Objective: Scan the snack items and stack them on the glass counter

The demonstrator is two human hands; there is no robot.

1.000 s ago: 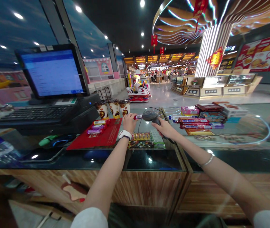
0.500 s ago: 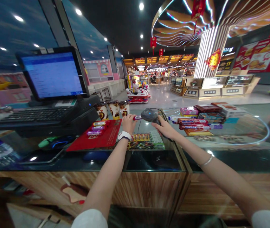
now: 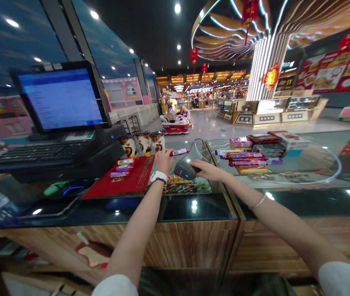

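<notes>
My left hand (image 3: 164, 161) grips a purple and pink candy roll (image 3: 180, 152), which sticks out to the right of the fingers. Just right of it, my right hand (image 3: 208, 169) is closed round the handle of a dark barcode scanner (image 3: 184, 169). The scanner's head lies below the roll, a small blue light showing on it. Several candy rolls (image 3: 122, 168) rest on a red mat (image 3: 141, 181) to the left. More rolls, two marked mentos (image 3: 247, 163), lie on the glass counter at the right.
A monitor (image 3: 61, 98) and keyboard (image 3: 39, 152) stand at the left. Patterned cups (image 3: 144, 144) are behind the mat. Boxed sweets (image 3: 267, 148) are stacked on the right. A cable loops behind the scanner. Dark edging (image 3: 193, 207) runs along the counter front.
The scanner in my right hand has come down and left, its head now lower. More of the roll in my left hand shows. The view has shifted slightly.
</notes>
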